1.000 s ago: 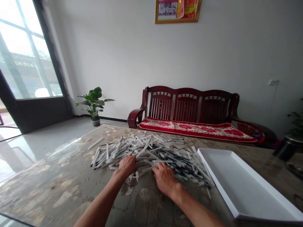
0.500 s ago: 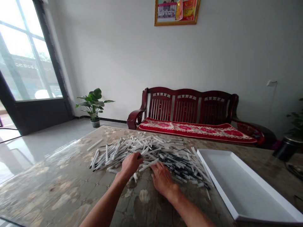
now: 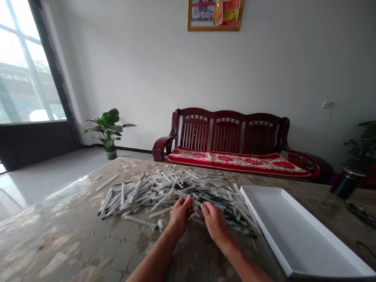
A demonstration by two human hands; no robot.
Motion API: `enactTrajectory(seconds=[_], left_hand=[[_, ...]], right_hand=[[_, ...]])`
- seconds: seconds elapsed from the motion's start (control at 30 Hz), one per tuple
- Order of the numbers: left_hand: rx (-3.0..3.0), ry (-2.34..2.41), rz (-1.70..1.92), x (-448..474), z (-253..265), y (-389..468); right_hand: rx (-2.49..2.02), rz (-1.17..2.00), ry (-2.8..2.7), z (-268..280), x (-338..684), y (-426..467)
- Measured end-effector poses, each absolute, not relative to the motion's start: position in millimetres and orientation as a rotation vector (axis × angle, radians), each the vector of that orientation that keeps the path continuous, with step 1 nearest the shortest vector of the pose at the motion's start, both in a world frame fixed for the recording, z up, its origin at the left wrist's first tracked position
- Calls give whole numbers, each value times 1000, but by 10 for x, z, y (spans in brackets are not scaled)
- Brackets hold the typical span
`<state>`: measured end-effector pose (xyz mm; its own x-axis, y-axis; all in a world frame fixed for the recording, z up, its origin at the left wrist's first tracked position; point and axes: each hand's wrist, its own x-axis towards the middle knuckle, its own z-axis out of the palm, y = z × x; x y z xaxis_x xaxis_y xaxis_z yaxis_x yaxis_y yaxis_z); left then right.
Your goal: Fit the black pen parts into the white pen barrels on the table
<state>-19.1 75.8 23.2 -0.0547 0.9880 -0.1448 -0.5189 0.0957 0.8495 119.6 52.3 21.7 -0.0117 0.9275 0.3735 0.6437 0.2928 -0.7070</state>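
Observation:
In front of me a heap of white pen barrels (image 3: 133, 196), caps and dark thin parts is spread over the table. My left hand (image 3: 179, 215) is closed on a whitish pen barrel (image 3: 181, 194), its thumb on top and the barrel's left end sticking out. The same barrel slants down to the right, where my right hand (image 3: 216, 224) pinches near its other end with thumb and finger. Both hands are just above the near edge of the heap. Dark pen parts (image 3: 217, 201) lie right behind my right hand.
A shallow white tray (image 3: 290, 231) lies on the patterned table (image 3: 67, 235) to the right of the heap. Farther right are a dark cylinder (image 3: 348, 183) and a cable (image 3: 360, 211). Behind the table stand a red wooden bench (image 3: 227, 135) and a potted plant (image 3: 110, 125).
My left hand has moved right and come closer to my right hand, which also shifted slightly right. The barrel is now held between both hands. The view has turned slightly right.

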Motion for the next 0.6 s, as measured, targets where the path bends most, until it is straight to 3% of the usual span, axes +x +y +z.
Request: enactTrajectory(seconds=[0.33, 0.6], left_hand=[[761, 858, 1425, -195, 153, 801], [770, 866, 1429, -155, 134, 788]], right_hand=[[-1298, 885, -1339, 66, 1305, 572], [-1265, 606, -1461, 84, 1374, 603]])
